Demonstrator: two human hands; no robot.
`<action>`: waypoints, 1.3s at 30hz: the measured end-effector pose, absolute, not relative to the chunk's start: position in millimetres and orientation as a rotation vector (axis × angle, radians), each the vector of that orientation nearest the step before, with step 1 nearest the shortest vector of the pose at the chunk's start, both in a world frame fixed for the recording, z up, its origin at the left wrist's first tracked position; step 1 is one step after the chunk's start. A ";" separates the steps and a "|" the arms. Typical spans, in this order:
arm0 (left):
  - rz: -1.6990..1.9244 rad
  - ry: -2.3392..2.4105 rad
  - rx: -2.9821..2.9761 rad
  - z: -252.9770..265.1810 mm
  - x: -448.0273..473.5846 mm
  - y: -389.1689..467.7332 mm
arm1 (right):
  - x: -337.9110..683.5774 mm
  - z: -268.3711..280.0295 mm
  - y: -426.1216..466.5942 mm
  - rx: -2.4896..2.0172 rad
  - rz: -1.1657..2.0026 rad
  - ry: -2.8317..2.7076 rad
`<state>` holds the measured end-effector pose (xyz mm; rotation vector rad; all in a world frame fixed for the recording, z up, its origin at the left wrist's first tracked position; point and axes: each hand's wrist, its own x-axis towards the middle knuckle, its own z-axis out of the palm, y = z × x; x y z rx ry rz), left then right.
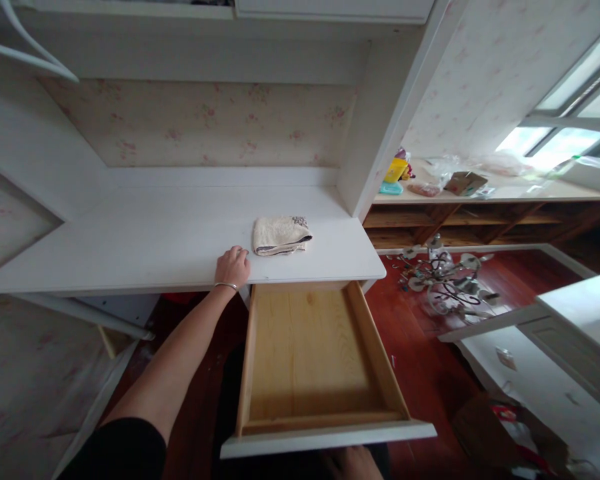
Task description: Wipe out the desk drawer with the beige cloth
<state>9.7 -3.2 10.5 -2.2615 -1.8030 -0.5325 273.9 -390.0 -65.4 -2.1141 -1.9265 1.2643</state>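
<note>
Your left hand [233, 265] rests half-curled on the counter [180, 233], seemingly empty; you can't tell what your right hand [354, 463] grips. The wooden drawer [307, 353], open beneath, should be rigid, fairly light; hold its front panel [330, 437] mid-width.

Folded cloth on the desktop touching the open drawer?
Apart. The head view shows it: a bare strip of white desktop separates the folded cloth from the open drawer, which juts out below the desktop's front edge.
</note>
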 end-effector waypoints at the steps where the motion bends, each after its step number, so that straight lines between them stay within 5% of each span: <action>1: -0.522 -1.784 -2.269 12.7 11.7 -3.9 | 273.1 -65.2 -389.6 -2.108 1.251 -1.936; 11: -0.644 -1.461 -2.571 62.0 79.5 7.8 | 267.0 -70.1 -387.1 -2.140 1.189 -2.124; 20: -0.177 -1.653 -2.742 31.9 113.1 30.1 | 279.8 -64.0 -384.7 -2.006 1.287 -2.242; 39: -0.225 -1.450 -2.601 37.4 84.3 -85.0 | 292.7 -75.2 -389.2 -1.744 1.469 -1.915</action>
